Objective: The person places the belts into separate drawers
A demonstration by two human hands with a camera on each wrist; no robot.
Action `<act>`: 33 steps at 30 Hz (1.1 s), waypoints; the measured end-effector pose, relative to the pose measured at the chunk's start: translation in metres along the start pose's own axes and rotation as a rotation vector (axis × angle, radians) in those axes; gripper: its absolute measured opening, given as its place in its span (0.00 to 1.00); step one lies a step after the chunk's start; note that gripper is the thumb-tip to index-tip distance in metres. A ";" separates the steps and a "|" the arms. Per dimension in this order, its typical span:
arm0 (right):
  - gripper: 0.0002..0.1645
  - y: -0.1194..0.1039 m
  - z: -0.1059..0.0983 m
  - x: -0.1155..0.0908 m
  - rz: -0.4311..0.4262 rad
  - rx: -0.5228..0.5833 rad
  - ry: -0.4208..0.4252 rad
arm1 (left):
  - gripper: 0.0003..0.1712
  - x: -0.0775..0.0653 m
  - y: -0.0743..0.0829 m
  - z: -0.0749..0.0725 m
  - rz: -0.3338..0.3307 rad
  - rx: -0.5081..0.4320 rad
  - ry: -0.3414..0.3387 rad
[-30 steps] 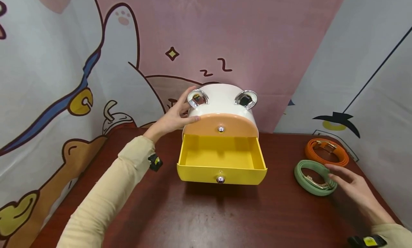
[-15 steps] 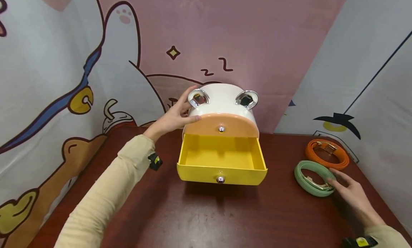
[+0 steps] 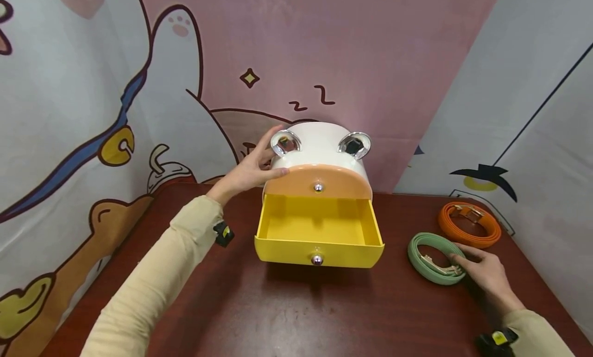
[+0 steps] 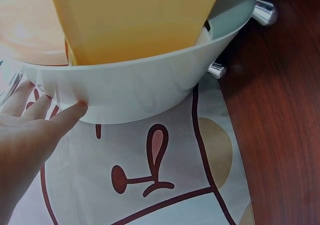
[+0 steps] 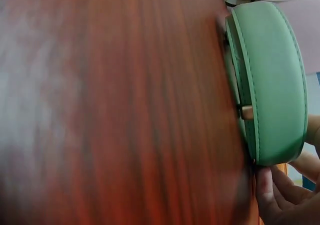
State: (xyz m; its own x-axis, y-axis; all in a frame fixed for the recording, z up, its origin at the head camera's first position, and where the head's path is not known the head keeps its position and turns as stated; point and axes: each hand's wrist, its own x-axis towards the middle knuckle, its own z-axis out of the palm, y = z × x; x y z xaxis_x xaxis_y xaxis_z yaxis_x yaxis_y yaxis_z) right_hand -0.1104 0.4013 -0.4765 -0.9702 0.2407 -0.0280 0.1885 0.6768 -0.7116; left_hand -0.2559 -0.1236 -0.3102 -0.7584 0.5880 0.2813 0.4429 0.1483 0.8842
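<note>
In the head view, a white storage box with silver eyes [image 3: 319, 143] stands on the table, its yellow drawer [image 3: 319, 254] pulled out and bare inside. My left hand [image 3: 250, 166] rests at the box's left side, thumb along the peach upper front [image 3: 340, 179]. Its straight fingertips touch the white wall [image 4: 135, 92] in the left wrist view. Further right, my right hand [image 3: 484, 269] pinches a coiled green belt [image 3: 419, 267] by its right edge, thumb and fingers on either side. The right wrist view shows the stitched green belt [image 5: 272, 80] close up, with a gold buckle part inside.
A coiled orange belt [image 3: 488, 228] with a gold buckle lies behind the green one, near the right table edge. The dark red-brown table [image 3: 222, 305] meets a cartoon-printed cloth backdrop [image 3: 361, 53] at the back and sides.
My right hand has taken hold of the green belt and shifted it left, away from the orange one. The left hand and the box have stayed in place.
</note>
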 end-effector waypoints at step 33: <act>0.22 -0.055 0.025 -0.008 -0.236 -0.065 0.184 | 0.53 -0.002 0.001 0.001 -0.005 0.020 0.013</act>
State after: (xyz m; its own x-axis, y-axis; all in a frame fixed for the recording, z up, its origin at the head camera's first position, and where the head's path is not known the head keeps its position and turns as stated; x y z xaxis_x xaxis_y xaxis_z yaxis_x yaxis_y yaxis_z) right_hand -0.1170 0.3454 -0.4548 -0.9456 0.1893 0.2647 -0.0241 0.7704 -0.6371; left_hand -0.2534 -0.1233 -0.3101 -0.7670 0.5766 0.2816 0.4482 0.1674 0.8781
